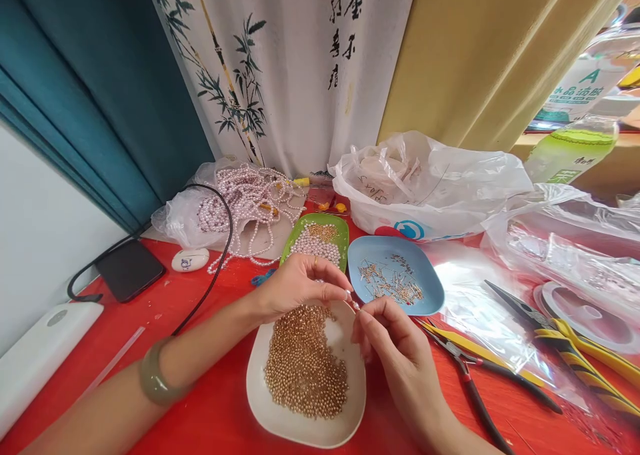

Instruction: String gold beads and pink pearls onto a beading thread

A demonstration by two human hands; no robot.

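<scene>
Beads and pliers show a craft workspace.

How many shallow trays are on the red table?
3: the white tray nearest the camera, the green tray behind it, and the blue tray right of the green one. The plastic bag could hide more.

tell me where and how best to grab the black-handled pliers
Likely around both handles of the black-handled pliers, behind the pivot, coming from the near right. The handles splay toward that side, while the jaws point away to the left toward the blue tray, so the right hand could close around them.
</scene>
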